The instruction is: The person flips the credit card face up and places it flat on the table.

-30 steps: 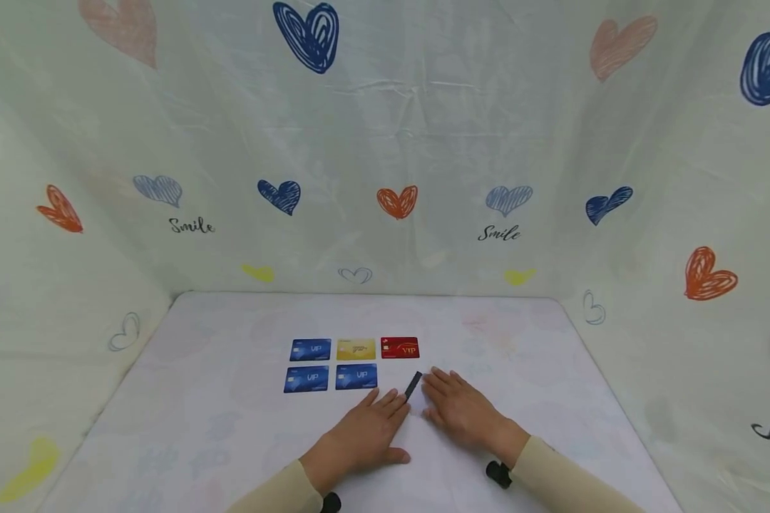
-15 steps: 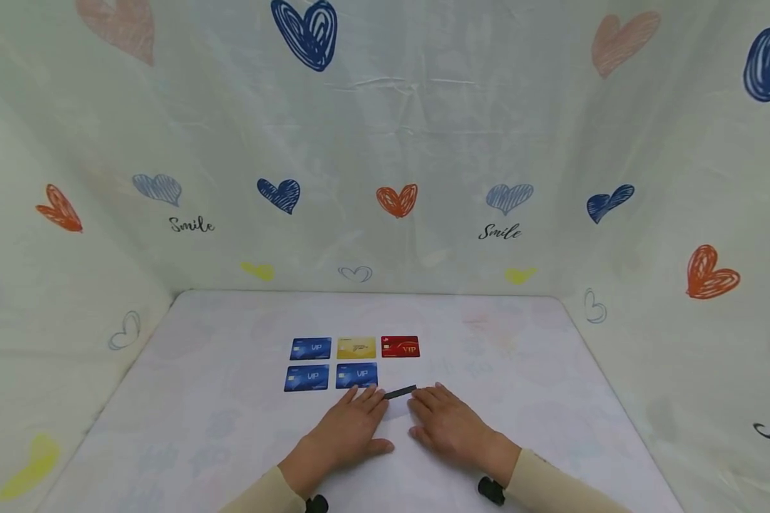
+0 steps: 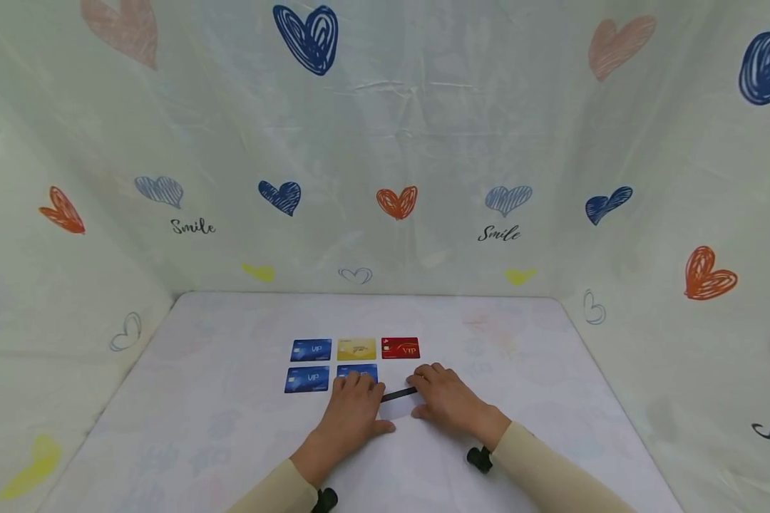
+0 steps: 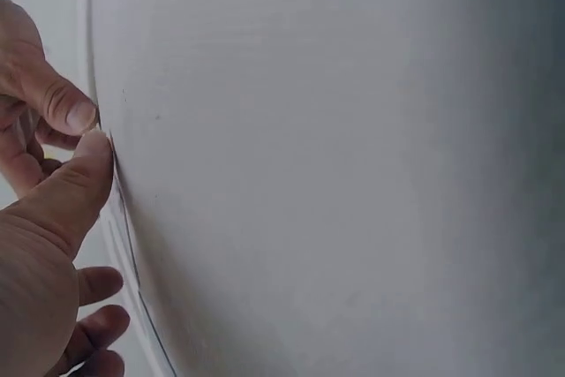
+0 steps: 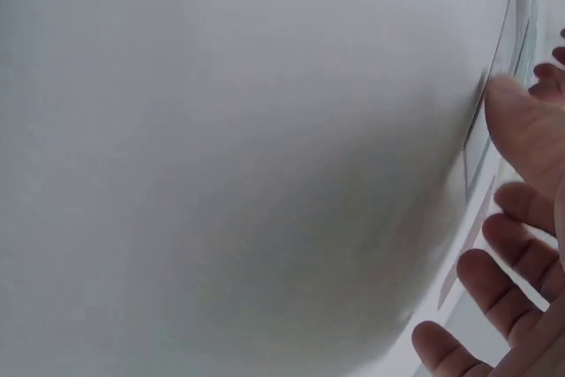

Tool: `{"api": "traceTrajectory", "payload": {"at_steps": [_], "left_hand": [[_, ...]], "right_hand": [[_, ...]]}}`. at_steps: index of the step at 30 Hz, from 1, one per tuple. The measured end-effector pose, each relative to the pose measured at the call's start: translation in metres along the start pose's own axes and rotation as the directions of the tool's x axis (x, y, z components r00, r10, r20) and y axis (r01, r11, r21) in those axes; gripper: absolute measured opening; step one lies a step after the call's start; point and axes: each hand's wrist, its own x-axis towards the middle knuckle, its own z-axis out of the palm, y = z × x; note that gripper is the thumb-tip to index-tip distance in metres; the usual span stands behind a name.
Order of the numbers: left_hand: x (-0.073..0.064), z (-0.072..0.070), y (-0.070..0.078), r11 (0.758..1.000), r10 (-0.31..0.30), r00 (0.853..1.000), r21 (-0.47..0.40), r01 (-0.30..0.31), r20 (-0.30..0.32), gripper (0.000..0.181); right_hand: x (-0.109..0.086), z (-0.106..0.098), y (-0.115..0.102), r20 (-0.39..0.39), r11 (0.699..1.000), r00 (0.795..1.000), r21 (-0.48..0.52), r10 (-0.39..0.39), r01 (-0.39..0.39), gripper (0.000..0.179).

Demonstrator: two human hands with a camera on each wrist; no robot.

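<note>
Between my two hands on the white table point(image 3: 231, 442) lies a pale card point(image 3: 398, 408), its black stripe point(image 3: 399, 394) along the far side. My left hand point(image 3: 353, 410) grips its left end, fingers bent toward the far edge and thumb at the near side. At the right end my right hand point(image 3: 449, 402) grips it likewise. Both thumbs meet the card's thin edge in the wrist views: the left thumb point(image 4: 75, 183) and the right thumb point(image 5: 521, 125). The left fingertips overlap the lower edge of a blue VIP card point(image 3: 359, 370).
Just left of that lies another blue card point(image 3: 306, 379). A row behind holds a blue card point(image 3: 311, 350), a gold card point(image 3: 356, 349) and a red VIP card point(image 3: 401, 348). A heart-printed curtain point(image 3: 436, 149) rises past the table's far edge.
The striped card turned from a steep slant to nearly level as the hands shifted around it. The fingers, flatter before, are now more arched over its ends.
</note>
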Motion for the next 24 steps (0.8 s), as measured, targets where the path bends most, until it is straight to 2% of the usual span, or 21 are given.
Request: {"api": "traceTrajectory", "payload": {"at_steps": [4, 9, 16, 24], "left_hand": [[0.004, 0.0, 0.002, 1.0, -0.001, 1.0, 0.018, 0.001, 0.008, 0.068], [0.009, 0.002, 0.003, 1.0, -0.001, 1.0, -0.002, 0.001, 0.019, 0.062], [0.016, 0.0, 0.006, 1.0, 0.012, 1.0, -0.02, -0.012, 0.029, 0.056], [0.023, -0.005, 0.004, 0.999, 0.032, 0.999, -0.018, -0.032, 0.027, 0.061]], "right_hand": [[0.003, 0.004, 0.005, 0.021, 1.0, 1.0, 0.022, 0.011, -0.012, 0.049], [0.002, 0.007, 0.011, 0.017, 0.999, 1.0, 0.043, 0.021, -0.022, 0.044], [-0.004, 0.003, 0.018, 0.02, 0.994, 0.996, 0.074, 0.083, -0.084, 0.044], [-0.007, 0.006, 0.02, -0.015, 0.991, 0.994, 0.084, 0.11, -0.109, 0.048]]}}
